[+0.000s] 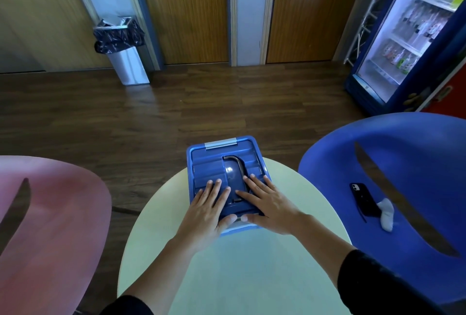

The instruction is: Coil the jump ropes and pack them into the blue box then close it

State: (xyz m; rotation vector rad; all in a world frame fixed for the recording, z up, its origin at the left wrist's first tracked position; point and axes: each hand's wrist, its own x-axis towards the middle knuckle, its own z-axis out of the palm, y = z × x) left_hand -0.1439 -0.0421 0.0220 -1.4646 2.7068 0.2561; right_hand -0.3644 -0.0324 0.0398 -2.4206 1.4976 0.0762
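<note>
The blue box (pixel 214 158) stands on the far half of the round pale table (pixel 239 264), its lid down and a grey latch (pixel 220 143) on its far edge. A dark handle lies folded in the lid's recess. My left hand (pixel 205 210) lies flat on the lid's near left part, fingers spread. My right hand (pixel 268 205) lies flat on the near right part, fingers spread. Both thumbs reach the lid's near edge. No jump rope is visible; the box's inside is hidden.
A pink chair (pixel 50 226) stands to the left of the table. A blue chair (pixel 393 176) to the right carries a black phone (pixel 364 200) and a white sock (pixel 387 213). Farther off are a metal bin (pixel 126 59) and a drinks fridge (pixel 408 37).
</note>
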